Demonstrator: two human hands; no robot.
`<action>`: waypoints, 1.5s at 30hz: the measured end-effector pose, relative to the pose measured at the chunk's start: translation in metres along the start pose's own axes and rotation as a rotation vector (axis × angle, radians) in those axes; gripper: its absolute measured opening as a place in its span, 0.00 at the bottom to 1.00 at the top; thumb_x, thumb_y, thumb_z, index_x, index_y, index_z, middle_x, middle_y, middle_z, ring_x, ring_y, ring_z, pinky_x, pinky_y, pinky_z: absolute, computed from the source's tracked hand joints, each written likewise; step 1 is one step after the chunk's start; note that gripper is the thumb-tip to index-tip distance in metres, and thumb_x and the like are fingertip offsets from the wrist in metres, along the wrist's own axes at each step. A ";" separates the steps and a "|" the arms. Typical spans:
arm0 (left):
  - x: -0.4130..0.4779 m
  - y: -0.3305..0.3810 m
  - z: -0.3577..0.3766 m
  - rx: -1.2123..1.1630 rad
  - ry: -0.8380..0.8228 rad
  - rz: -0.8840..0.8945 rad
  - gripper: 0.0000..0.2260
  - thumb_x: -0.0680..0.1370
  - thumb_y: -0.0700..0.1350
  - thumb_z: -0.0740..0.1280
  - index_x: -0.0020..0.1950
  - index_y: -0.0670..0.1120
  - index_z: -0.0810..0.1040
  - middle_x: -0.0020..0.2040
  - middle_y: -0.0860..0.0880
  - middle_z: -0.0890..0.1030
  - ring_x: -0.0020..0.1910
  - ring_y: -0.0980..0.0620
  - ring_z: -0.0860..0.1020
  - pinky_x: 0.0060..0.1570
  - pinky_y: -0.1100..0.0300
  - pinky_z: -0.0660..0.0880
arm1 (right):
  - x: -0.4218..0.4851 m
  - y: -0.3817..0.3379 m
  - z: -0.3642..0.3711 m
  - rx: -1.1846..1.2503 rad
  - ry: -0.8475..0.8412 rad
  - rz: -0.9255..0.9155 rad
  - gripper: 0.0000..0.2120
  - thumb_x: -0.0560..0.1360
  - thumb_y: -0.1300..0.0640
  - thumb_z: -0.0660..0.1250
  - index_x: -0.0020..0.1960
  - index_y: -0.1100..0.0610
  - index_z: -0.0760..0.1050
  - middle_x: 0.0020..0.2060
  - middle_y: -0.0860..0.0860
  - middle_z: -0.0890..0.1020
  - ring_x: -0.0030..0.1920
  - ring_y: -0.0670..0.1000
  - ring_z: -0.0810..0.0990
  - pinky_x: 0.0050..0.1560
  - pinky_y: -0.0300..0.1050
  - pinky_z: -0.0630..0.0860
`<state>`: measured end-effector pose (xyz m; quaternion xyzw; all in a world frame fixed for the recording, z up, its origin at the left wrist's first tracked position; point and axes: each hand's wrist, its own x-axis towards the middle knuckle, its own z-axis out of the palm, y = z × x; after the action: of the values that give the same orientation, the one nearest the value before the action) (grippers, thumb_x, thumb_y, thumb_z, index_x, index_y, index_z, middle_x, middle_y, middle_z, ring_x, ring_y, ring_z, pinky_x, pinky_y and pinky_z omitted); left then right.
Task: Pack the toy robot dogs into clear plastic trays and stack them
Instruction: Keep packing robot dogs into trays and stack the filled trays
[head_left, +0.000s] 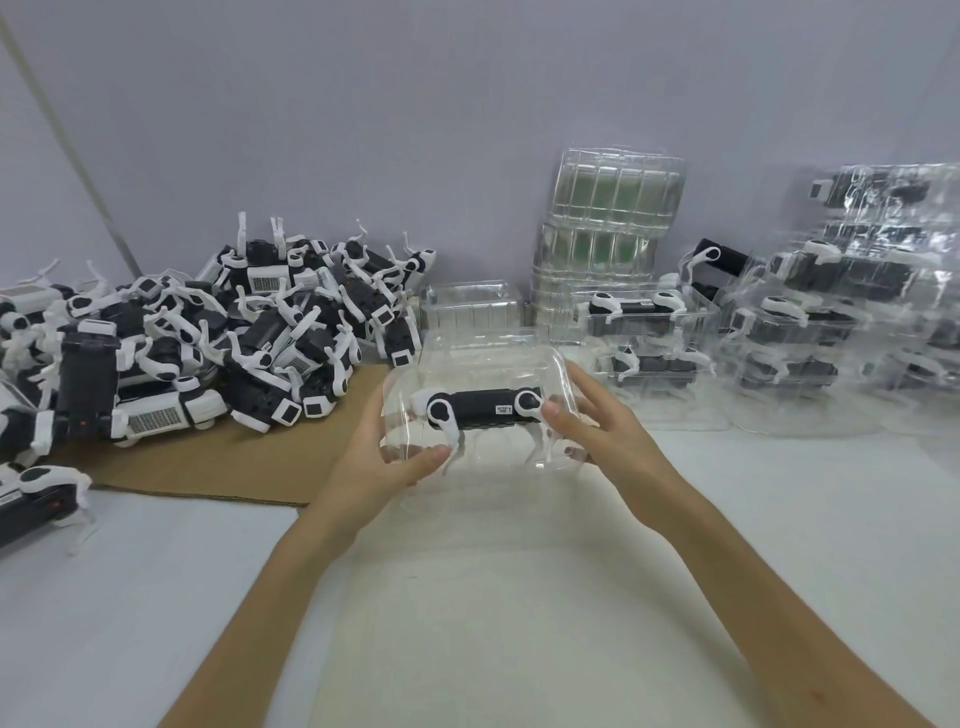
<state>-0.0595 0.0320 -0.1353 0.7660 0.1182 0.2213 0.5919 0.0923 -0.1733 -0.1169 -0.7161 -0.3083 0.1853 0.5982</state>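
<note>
A white desk (156, 597) is carrying everything here. On its left side a big heap of toy dogs (208, 338) is lying in a jumble, partly on a brown sheet of cardboard (234, 462). These dogs are waiting to be packed. On the right side, packed trays (831, 322) are sitting in piles, each one with a black and white dog inside. At the back, near the wall, a tower of empty trays (608, 234) is standing, and it is leaning a little.

In the middle, a person is holding one clear tray (483, 364) up over the desk. A single toy dog (485, 410) is lying inside it, its black body running from left to right and its white legs pointing down toward the person.

The left hand (374, 462) is gripping the left end of the tray, and the right hand (602, 431) is gripping the right end. The fingers (421, 457) of both hands are curling round the plastic and clamping on it, thumbs in front.

It looks like the packing step for this dog is just finishing, with the dog going snugly into its tray. The next move is probably taking the tray over to the piles on the right. That is calling for a steady, level carry, so the dog is not slipping out, and a gentle landing flat on top, so the pile is not tipping.
</note>
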 end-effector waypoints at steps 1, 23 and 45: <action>0.001 -0.001 0.000 0.001 0.001 0.011 0.44 0.67 0.54 0.79 0.77 0.63 0.58 0.69 0.59 0.71 0.57 0.57 0.80 0.58 0.49 0.79 | 0.001 0.001 0.000 0.004 0.026 0.002 0.37 0.67 0.36 0.70 0.74 0.33 0.63 0.66 0.45 0.75 0.54 0.38 0.80 0.62 0.49 0.75; 0.009 -0.021 0.013 0.099 0.168 -0.006 0.44 0.69 0.44 0.80 0.77 0.60 0.58 0.57 0.51 0.75 0.31 0.61 0.74 0.33 0.67 0.73 | -0.002 0.013 0.014 -0.353 0.258 -0.088 0.28 0.79 0.46 0.67 0.75 0.48 0.62 0.71 0.47 0.71 0.64 0.51 0.76 0.61 0.45 0.72; 0.000 -0.011 0.033 0.262 0.223 0.157 0.47 0.64 0.59 0.78 0.77 0.62 0.56 0.58 0.68 0.70 0.45 0.63 0.79 0.50 0.47 0.81 | -0.025 0.021 0.060 -1.227 -0.041 -0.353 0.28 0.75 0.56 0.58 0.74 0.46 0.61 0.69 0.59 0.65 0.67 0.57 0.66 0.68 0.55 0.49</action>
<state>-0.0432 0.0071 -0.1521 0.8142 0.1507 0.3329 0.4511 0.0403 -0.1466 -0.1526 -0.8630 -0.4832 -0.1125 0.0950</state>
